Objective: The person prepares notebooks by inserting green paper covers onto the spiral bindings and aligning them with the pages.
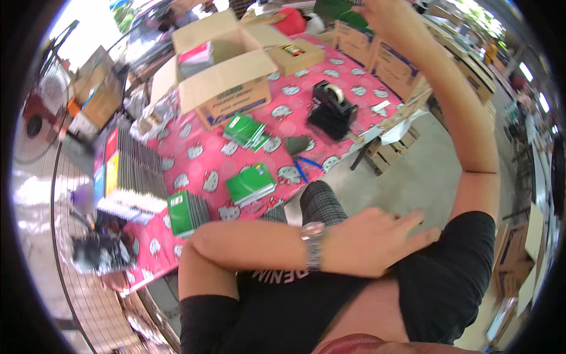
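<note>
Your view is tilting steeply, so the table (194, 156) with its pink patterned cover is running diagonally across the picture.

At the far left, a stack of thin booklets (132, 171) is sitting on the table edge, with a red fan (44, 97) standing beyond it. Just right of the stack, an upright bundle of green notebooks (186, 212) is standing near the table's lower edge. A second green bundle (252, 184) is lying flat to its right, and a third (246, 130) is lying just below the open cardboard box (221, 68). Further right, a black tape dispenser (332, 109) is resting on the table, with a blue-handled tool (303, 166) lying near the table edge below it.

You are crossing your left arm in front of your chest. Your left hand (377, 242) is lying flat against your right upper arm, fingers spread loosely and holding nothing. A metal wristwatch (312, 243) is sitting on that wrist.

You are raising your right arm high. Your right hand (383, 15) is reaching the top edge of the picture, well apart from the table; you cannot tell whether it is spread or gripping anything. More cardboard boxes (392, 65) are standing behind that forearm.
</note>
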A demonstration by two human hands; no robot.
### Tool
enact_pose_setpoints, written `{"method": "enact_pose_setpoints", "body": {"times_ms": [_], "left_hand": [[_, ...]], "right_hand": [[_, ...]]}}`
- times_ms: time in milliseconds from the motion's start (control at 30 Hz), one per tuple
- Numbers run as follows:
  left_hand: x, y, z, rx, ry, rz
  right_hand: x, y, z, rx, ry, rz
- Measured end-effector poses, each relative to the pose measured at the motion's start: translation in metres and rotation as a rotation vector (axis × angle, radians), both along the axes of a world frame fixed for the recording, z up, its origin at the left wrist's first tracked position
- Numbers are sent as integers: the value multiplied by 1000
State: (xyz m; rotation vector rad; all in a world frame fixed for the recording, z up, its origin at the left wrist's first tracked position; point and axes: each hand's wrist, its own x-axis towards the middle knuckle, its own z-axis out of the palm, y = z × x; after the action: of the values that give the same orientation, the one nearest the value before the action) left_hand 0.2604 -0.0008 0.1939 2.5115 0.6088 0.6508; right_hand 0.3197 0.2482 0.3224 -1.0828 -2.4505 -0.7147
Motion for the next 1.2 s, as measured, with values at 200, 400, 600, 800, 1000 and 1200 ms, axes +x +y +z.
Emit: {"method": "enact_pose_setpoints", "body": {"times_ms": [200,400,600,800,1000,1200], "left_hand": [[49,16,2,523,-104,402],[35,26,36,865,-371,480],[53,32,56,927,-829,291],[34,29,28,277,-610,-61],[-63,27,-26,314,-660,31],[-177,-5,-162,-116,-127,761]], "right_hand": [[-54,23,-44,-168,4,417],[-139,76,-251,-513,13,485],[-242,76,-347,-874,532,537],[-275,107,-418,-938,35,506],[-238,89,-395,-849,396,499],[-61,78,-425,-453,138,-56]]}}
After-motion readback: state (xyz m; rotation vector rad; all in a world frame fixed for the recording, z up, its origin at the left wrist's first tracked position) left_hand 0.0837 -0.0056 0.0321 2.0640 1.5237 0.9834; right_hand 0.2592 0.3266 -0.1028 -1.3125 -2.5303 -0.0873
